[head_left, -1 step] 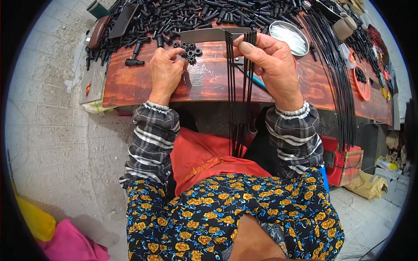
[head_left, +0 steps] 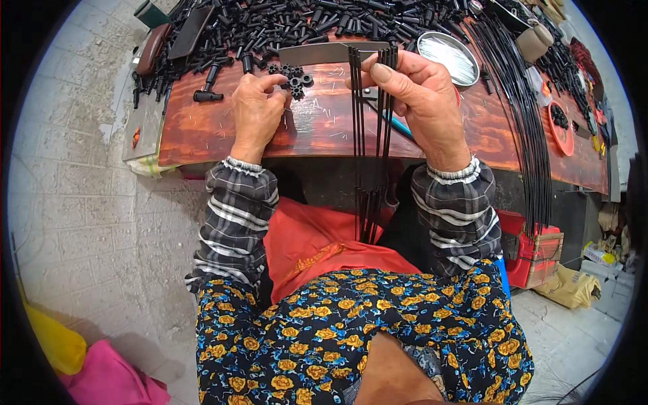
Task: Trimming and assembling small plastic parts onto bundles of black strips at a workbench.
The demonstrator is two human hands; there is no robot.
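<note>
A bundle of thin black rods (head_left: 360,128) hangs from my right hand (head_left: 428,94), pinched near its upper ends between thumb and fingers. The rods drop past the table edge toward my lap in two loose groups. My left hand (head_left: 258,111) rests on the reddish wooden table (head_left: 202,131) with its fingers curled. Its fingertips are at a small heap of black ring-shaped parts (head_left: 297,82). Whatever lies between those fingertips is too small to make out.
Black tubular parts (head_left: 297,27) are piled along the back. A grey strip (head_left: 331,53) stands before them. A round metal tin (head_left: 447,59) holds thin white pieces. More long black rods (head_left: 523,115) hang over the right edge, beside an orange dish (head_left: 561,138) of small black parts.
</note>
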